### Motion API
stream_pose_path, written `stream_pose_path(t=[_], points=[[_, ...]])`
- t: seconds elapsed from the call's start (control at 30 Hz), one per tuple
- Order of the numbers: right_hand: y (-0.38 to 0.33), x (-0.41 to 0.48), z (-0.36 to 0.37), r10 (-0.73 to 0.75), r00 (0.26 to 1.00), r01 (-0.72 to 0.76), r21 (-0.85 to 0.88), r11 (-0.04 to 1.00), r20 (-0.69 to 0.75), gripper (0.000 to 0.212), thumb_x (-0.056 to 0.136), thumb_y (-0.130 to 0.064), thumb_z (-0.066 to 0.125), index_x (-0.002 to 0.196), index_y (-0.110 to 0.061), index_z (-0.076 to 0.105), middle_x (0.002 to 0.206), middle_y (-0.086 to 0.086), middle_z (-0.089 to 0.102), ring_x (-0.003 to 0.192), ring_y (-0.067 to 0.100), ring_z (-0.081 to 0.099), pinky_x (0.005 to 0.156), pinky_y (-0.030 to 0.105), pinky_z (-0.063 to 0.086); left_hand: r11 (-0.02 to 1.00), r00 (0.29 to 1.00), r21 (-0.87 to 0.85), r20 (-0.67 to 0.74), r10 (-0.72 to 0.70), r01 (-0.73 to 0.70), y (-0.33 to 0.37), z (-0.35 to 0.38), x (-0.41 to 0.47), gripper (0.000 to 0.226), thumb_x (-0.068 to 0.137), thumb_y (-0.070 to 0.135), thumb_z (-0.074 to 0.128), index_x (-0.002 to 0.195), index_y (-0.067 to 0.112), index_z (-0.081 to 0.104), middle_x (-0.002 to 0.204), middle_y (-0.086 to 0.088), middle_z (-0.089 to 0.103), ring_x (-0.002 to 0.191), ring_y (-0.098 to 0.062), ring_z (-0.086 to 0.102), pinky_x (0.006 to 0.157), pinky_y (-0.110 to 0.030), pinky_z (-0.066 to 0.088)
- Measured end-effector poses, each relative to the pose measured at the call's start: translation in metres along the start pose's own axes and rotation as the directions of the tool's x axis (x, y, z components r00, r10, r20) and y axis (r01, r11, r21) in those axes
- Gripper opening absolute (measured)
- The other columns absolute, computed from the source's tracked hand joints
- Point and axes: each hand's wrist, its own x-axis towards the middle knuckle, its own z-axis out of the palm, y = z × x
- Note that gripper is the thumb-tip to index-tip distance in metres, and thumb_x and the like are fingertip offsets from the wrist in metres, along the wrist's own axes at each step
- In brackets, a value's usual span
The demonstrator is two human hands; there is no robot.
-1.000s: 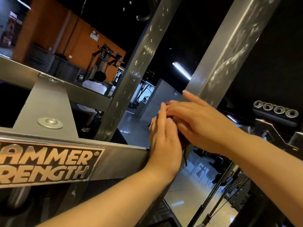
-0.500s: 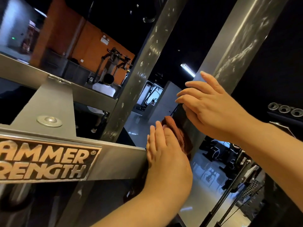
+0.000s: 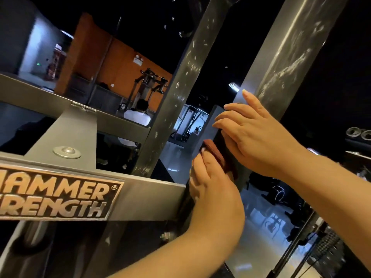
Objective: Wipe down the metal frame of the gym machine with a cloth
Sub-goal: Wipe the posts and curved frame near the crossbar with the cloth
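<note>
The left hand point(image 3: 214, 189) came up from the bottom of the view on a bare forearm, back towards the camera. Its fingers lay close together and nearly straight, pointing up along the slanted upright point(image 3: 285, 63) of the metal frame. It clenched nothing: the flat fingers pressed the brown cloth point(image 3: 215, 152) against the left edge of that upright, just above where the crossbar point(image 3: 140, 199) with the Hammer Strength label point(image 3: 58, 195) met it. The cloth was bunched, and only its upper fold showed beyond the fingertips; the rest was hidden under the hand.

The right hand point(image 3: 255, 137) reached in from the right edge, forearm bare, and sat higher on the same upright, just above and to the right of the cloth. Its fingers were spread and relaxed, resting on the metal face, the forefinger stretched up along it. It grasped nothing.

The two hands were near each other but apart, the cloth between them. A second slanted post point(image 3: 186, 77) stood left of the hands, scuffed with pale marks.
</note>
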Motion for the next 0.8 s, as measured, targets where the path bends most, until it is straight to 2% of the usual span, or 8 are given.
stream_pose_path(t=[0.07,0.13,0.27,0.4,0.5,0.6,0.67,0.8], points=[[0.0,0.0,0.002,-0.003,1.0,0.003,0.007,1.0,-0.012,0.046,0.106,-0.029,0.028,0.116,-0.011,0.069,0.116,0.004,0.07,0.133,0.029,0.052,0.129,0.045,-0.002,0.999,0.997,0.054,0.074,0.0,-0.004,0.004,0.001,-0.019,0.08,0.097,0.059,0.009,0.16,0.023,-0.025,0.16,0.014,-0.033,0.156,-0.02,-0.019,0.128,-0.037,0.005],[0.002,0.0,0.003,-0.013,1.0,0.013,0.008,1.0,-0.017,0.046,0.106,-0.028,0.028,0.117,-0.01,0.069,0.115,0.005,0.07,0.132,0.03,0.053,0.129,0.046,0.0,1.0,0.999,-0.031,0.054,0.002,0.0,0.004,0.003,-0.02,0.096,0.078,0.07,-0.004,0.16,0.026,-0.024,0.161,0.018,-0.032,0.156,-0.015,-0.02,0.129,-0.038,0.003],[0.007,0.0,-0.002,-0.042,0.999,0.042,0.014,0.999,-0.006,0.048,0.107,-0.03,0.028,0.118,-0.011,0.07,0.115,0.003,0.07,0.131,0.027,0.054,0.129,0.042,-0.002,0.955,0.985,-0.289,-0.171,0.01,-0.06,0.007,-0.002,0.018,0.043,0.109,0.041,0.026,0.138,0.017,0.047,0.143,-0.002,0.042,0.127,-0.018,0.047,0.105,-0.036,0.042],[0.006,0.0,-0.002,-0.044,0.998,0.046,0.035,0.998,-0.052,0.045,0.107,-0.029,0.031,0.114,-0.01,0.071,0.112,0.003,0.071,0.128,0.027,0.056,0.129,0.042,0.001,0.899,0.979,-0.437,-0.171,-0.114,0.028,0.003,-0.022,0.062,0.034,0.113,0.025,0.028,0.089,0.021,0.052,0.086,0.004,0.055,0.081,-0.012,0.054,0.064,-0.022,0.04],[0.003,-0.002,0.001,-0.033,0.998,0.036,0.046,0.998,-0.061,0.044,0.106,-0.027,0.032,0.112,-0.009,0.072,0.11,0.003,0.07,0.127,0.028,0.056,0.129,0.043,0.002,0.893,0.979,-0.447,-0.196,-0.053,-0.042,0.001,-0.015,0.043,0.03,0.114,0.031,0.027,0.124,0.037,0.054,0.116,0.015,0.06,0.108,0.004,0.058,0.092,-0.014,0.048],[0.003,-0.004,-0.001,-0.033,0.999,0.034,0.043,0.998,-0.032,0.047,0.106,-0.029,0.028,0.114,-0.011,0.071,0.112,0.002,0.07,0.128,0.027,0.055,0.129,0.043,0.001,0.969,0.981,-0.246,-0.194,-0.022,-0.027,0.005,0.004,0.008,0.052,0.109,0.042,0.025,0.161,0.039,0.023,0.161,0.013,0.027,0.147,-0.01,0.029,0.122,-0.038,0.029],[0.003,-0.003,-0.002,-0.035,0.999,0.036,0.051,0.998,-0.018,0.048,0.106,-0.03,0.027,0.114,-0.013,0.071,0.113,0.0,0.07,0.128,0.026,0.054,0.129,0.043,0.001,0.985,0.978,-0.171,-0.207,-0.026,-0.01,0.011,0.007,0.003,0.055,0.108,0.043,0.024,0.162,0.036,0.017,0.164,0.012,0.018,0.15,-0.015,0.025,0.123,-0.04,0.026],[0.007,-0.003,-0.001,-0.043,0.999,0.044,0.057,0.997,-0.013,0.05,0.105,-0.031,0.025,0.111,-0.015,0.072,0.111,-0.002,0.07,0.126,0.024,0.055,0.128,0.038,-0.007,0.913,0.956,-0.399,-0.227,-0.186,0.083,0.006,-0.001,0.033,0.043,0.107,0.045,0.023,0.131,0.032,0.057,0.138,0.004,0.055,0.124,-0.015,0.055,0.11,-0.043,0.045]])
